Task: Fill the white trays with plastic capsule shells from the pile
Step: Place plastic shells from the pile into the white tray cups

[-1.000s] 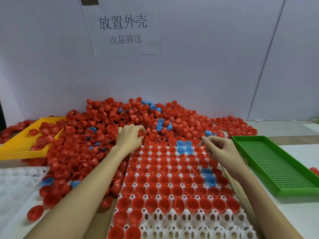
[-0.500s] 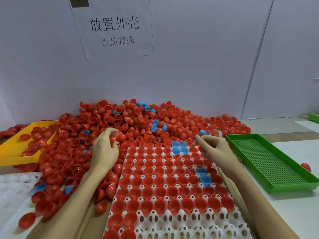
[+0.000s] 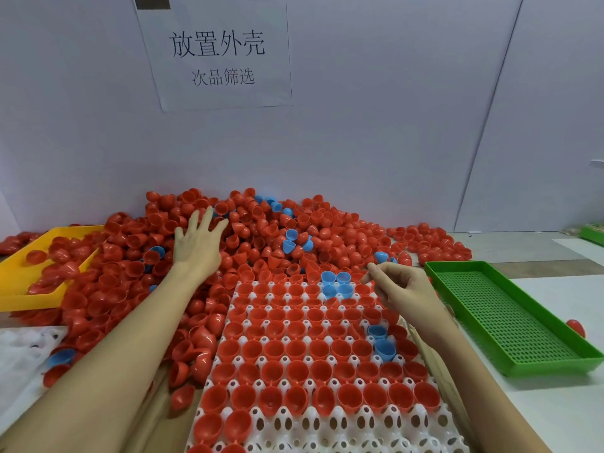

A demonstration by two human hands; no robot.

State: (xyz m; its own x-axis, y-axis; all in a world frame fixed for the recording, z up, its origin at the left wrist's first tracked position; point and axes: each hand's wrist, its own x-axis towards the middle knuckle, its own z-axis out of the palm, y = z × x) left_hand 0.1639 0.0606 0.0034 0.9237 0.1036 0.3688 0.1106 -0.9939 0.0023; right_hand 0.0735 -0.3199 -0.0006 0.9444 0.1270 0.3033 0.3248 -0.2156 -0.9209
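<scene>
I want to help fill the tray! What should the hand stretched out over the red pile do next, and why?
Probably close its fingers on a few red shells. The left hand lies open, fingers spread, on the pile, holding nothing, and the white tray has empty cups in its near rows. The right hand hovers over the tray's far corner, fingers loosely curled.

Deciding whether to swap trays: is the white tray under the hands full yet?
Not full. The white tray holds red and blue shells in its far rows, but the nearest rows show bare white cups with holes.

Red shells [image 3: 274, 349] (a few blue) fill the white tray [image 3: 327, 426]; side trays are yellow [image 3: 19, 289] and perforated green [image 3: 510, 325].
</scene>
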